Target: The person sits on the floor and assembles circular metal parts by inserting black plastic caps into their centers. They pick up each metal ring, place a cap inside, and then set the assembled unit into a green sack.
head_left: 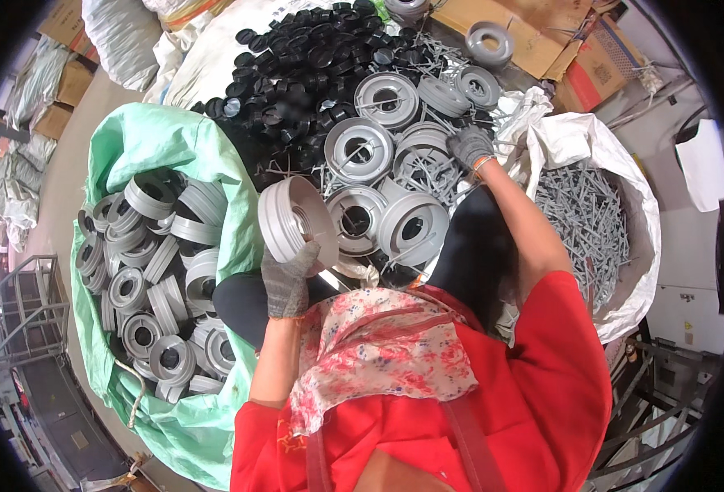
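Observation:
My left hand, in a grey knit glove, grips a ridged grey plastic ring by its lower edge, beside the green sack. My right hand, gloved too, is at the far edge of a small heap of thin grey plastic sticks. Its fingers look curled, and what they hold, if anything, is hidden. Between my hands lie several round grey plastic parts with open centres, among them one close to my knee and another farther off.
On my left a green sack holds many grey rings. A white sack full of grey sticks stands on my right. Black round caps are heaped ahead, with cardboard at the far right. A metal step frame stands far left.

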`<action>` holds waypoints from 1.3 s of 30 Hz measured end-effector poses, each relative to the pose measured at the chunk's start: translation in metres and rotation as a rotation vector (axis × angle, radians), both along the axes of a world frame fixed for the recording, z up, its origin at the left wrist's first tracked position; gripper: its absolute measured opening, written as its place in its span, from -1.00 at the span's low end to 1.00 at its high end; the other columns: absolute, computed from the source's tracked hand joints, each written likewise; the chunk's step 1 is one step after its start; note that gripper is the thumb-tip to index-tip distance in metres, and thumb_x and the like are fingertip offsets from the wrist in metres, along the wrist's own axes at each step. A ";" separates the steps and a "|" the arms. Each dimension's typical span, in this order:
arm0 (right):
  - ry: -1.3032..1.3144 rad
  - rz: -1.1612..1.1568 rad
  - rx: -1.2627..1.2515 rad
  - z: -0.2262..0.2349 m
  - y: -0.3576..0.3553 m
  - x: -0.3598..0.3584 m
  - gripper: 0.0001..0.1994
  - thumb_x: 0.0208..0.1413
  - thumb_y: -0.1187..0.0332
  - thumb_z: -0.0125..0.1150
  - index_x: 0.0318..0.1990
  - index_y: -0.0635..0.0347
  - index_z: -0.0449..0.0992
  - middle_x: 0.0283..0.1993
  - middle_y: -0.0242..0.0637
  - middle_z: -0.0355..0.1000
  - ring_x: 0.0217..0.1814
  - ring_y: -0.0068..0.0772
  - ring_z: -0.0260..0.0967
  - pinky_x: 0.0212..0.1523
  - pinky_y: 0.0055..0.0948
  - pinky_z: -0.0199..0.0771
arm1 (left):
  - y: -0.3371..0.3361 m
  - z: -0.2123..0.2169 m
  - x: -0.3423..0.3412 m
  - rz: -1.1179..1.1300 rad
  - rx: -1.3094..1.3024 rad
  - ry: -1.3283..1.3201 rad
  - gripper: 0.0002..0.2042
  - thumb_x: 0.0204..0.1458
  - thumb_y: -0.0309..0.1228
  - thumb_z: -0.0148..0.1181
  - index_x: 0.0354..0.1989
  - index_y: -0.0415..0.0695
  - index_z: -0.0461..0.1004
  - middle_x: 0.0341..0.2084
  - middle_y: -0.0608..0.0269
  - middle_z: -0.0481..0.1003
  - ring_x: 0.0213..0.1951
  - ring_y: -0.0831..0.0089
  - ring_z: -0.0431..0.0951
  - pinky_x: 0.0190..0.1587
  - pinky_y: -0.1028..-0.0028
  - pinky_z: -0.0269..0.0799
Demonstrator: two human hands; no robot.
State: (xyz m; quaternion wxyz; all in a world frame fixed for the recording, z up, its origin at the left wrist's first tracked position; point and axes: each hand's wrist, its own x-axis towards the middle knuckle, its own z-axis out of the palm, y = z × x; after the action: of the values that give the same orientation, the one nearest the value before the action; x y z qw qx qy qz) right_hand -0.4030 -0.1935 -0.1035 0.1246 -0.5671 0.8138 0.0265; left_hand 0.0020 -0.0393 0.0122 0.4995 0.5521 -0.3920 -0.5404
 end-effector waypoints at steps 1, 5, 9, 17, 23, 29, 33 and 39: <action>0.045 0.197 -0.128 0.048 0.009 0.039 -0.66 -0.01 0.14 -0.02 -0.27 0.17 0.56 -0.15 0.00 0.45 -0.03 -0.03 0.36 0.00 -0.17 0.30 | 0.000 -0.006 0.003 0.042 0.001 0.025 -0.60 -0.18 -0.41 0.37 -0.14 -0.22 0.40 -0.34 0.26 0.49 -0.32 0.51 0.49 -0.29 0.51 0.43; -0.325 0.757 -0.923 0.122 0.049 0.108 -0.85 -0.09 0.39 0.23 -0.34 0.19 0.46 -0.13 -0.20 0.34 -0.07 -0.11 0.27 -0.09 -0.15 0.30 | -0.005 -0.002 -0.014 0.035 0.096 0.352 -0.57 -0.10 -0.44 0.28 -0.03 -0.24 0.32 -0.26 0.17 0.48 -0.24 0.39 0.52 -0.19 0.42 0.48; -0.863 1.030 -0.372 0.141 0.099 0.172 -0.73 -0.04 0.32 0.24 -0.15 0.14 0.48 0.17 -0.03 0.20 0.20 -0.08 0.18 0.13 -0.22 0.23 | 0.004 0.009 -0.027 -0.016 0.224 0.705 -0.58 -0.02 -0.39 0.17 0.01 -0.31 0.29 -0.21 0.07 0.46 -0.24 0.29 0.54 -0.16 0.33 0.51; -0.529 0.981 -0.347 0.151 0.116 0.208 -0.27 -0.28 0.14 0.33 0.11 0.26 0.23 -0.03 0.06 0.26 0.07 0.08 0.21 0.08 -0.16 0.23 | 0.019 0.004 -0.008 -0.183 0.125 0.492 -0.44 -0.11 -0.32 0.21 0.07 -0.29 0.23 -0.10 0.05 0.41 -0.11 0.14 0.48 -0.07 0.17 0.46; -0.201 1.425 -0.401 0.152 0.115 0.205 -0.38 -0.24 0.13 0.31 0.02 0.21 0.31 -0.08 -0.08 0.30 -0.02 -0.07 0.26 0.00 -0.21 0.27 | 0.020 0.012 0.002 -0.302 0.226 0.515 -0.47 -0.16 -0.30 0.30 0.00 -0.29 0.32 -0.22 0.14 0.46 -0.21 0.32 0.50 -0.16 0.40 0.46; -0.820 0.742 0.139 0.159 0.110 0.204 -0.33 -0.27 0.11 0.33 0.04 0.21 0.27 0.00 -0.03 0.28 0.03 -0.02 0.27 0.05 -0.16 0.24 | 0.021 0.017 -0.013 -0.233 -0.003 0.320 -0.48 -0.14 -0.33 0.31 0.01 -0.25 0.32 -0.22 0.23 0.46 -0.26 0.47 0.48 -0.22 0.51 0.43; -0.549 0.965 -0.213 0.148 0.124 0.199 -0.22 -0.29 0.15 0.36 0.12 0.31 0.17 -0.07 0.13 0.35 -0.03 0.05 0.36 -0.03 -0.17 0.35 | 0.022 0.011 -0.013 -0.212 0.040 0.264 -0.47 -0.15 -0.31 0.33 0.00 -0.25 0.32 -0.21 0.25 0.46 -0.24 0.46 0.47 -0.20 0.51 0.41; -1.019 0.543 -0.001 0.117 0.140 0.213 -0.37 -0.19 0.13 0.26 0.00 0.39 0.26 -0.25 -0.03 0.43 -0.19 -0.11 0.42 -0.18 -0.26 0.44 | 0.041 0.019 -0.017 -0.261 -0.227 -0.290 -0.41 -0.26 -0.24 0.41 -0.05 -0.28 0.37 -0.23 0.17 0.50 -0.23 0.41 0.51 -0.14 0.40 0.43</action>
State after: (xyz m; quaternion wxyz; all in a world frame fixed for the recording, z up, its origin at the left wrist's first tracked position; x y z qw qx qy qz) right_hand -0.1899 -0.0531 0.0134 0.4894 -0.6970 0.4762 -0.2191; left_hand -0.0154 0.0015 0.0311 0.4228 0.5089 -0.5860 -0.4678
